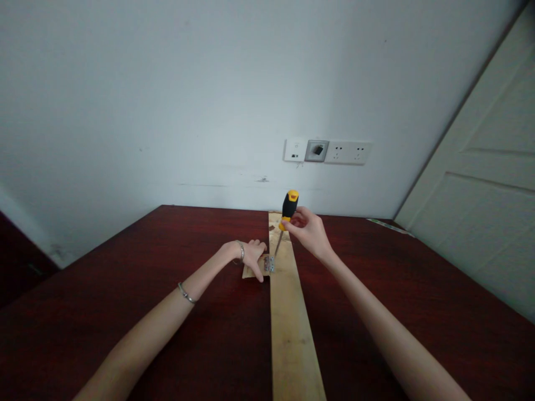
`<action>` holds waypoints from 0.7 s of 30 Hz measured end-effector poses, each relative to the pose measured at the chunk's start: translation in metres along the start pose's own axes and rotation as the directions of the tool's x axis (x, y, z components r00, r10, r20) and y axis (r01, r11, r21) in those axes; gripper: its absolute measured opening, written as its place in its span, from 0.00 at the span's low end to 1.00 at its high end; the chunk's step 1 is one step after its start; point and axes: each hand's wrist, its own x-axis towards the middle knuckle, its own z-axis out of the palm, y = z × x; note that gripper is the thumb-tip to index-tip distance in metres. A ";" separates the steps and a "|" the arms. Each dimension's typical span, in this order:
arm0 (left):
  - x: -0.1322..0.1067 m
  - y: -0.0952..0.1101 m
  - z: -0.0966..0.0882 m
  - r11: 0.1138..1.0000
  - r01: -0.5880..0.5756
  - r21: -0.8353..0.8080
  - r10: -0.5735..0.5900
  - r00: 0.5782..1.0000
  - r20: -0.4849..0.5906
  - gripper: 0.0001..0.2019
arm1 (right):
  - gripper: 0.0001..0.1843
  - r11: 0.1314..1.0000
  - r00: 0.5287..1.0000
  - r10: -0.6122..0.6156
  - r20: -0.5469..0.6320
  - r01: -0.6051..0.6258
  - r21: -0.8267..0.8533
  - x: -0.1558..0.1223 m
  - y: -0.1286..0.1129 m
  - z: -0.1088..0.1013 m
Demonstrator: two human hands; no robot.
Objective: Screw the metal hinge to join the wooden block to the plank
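My right hand grips the lower part of a yellow and black screwdriver. The tool stands tilted, handle up, with its shaft running down to a small metal hinge. That hinge lies across the joint between a long pale wooden board and a short wooden piece on its left. My left hand rests on the short piece with thumb and fingers spread to either side of the hinge. Whether the tip sits in a screw is too small to tell.
The dark red tabletop meets a white wall at the back. Sockets and a switch plate are set in the wall. At the right stands a white panelled door. A thin printed strip lies at the table's far right edge.
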 end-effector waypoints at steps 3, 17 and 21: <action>0.003 0.000 0.006 1.000 0.013 0.014 -0.012 1.000 -0.028 0.52 | 0.14 1.000 1.000 0.003 0.016 -0.003 0.001 -0.001 0.002 0.000; 0.004 -0.005 0.008 0.999 -0.045 0.018 0.045 0.999 -0.011 0.40 | 0.15 0.999 1.000 -0.022 0.003 0.022 -0.044 -0.007 -0.007 -0.005; 0.004 -0.007 0.008 0.999 -0.041 0.013 0.041 0.999 -0.011 0.42 | 0.14 0.999 1.000 -0.024 0.004 0.024 -0.041 -0.010 -0.008 -0.002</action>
